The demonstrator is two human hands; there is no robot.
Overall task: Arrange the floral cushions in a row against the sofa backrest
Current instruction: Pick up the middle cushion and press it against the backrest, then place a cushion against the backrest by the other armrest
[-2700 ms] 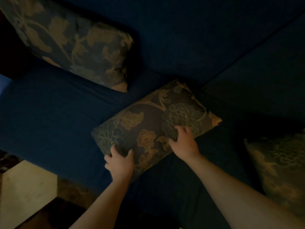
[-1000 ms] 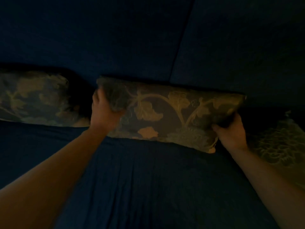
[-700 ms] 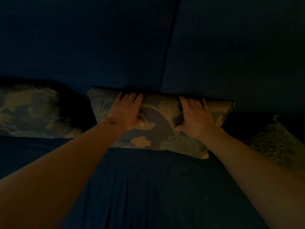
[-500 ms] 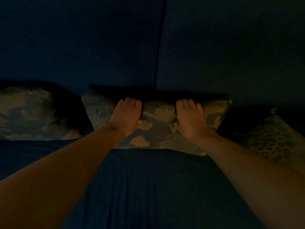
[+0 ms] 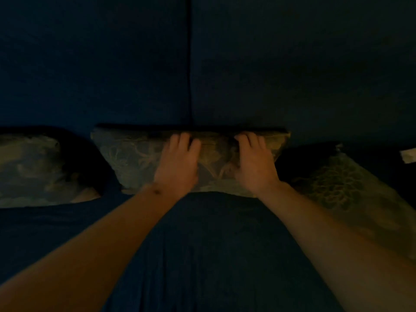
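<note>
Your left hand (image 5: pixel 177 164) and right hand (image 5: pixel 253 164) lie flat on the middle cushion (image 5: pixel 135 158), fingers spread, pressing and not gripping. This cushion stands against the backrest (image 5: pixel 112 64), between the left cushion (image 5: pixel 29 167) and the right cushion (image 5: pixel 337 176). If you release too fast, it may tip forward onto the seat (image 5: pixel 213 244). The light is very weak, and both outer cushions are cut off at the edges.

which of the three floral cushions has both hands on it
The middle cushion, under the left hand and right hand; the left cushion and right cushion lie untouched.
</note>
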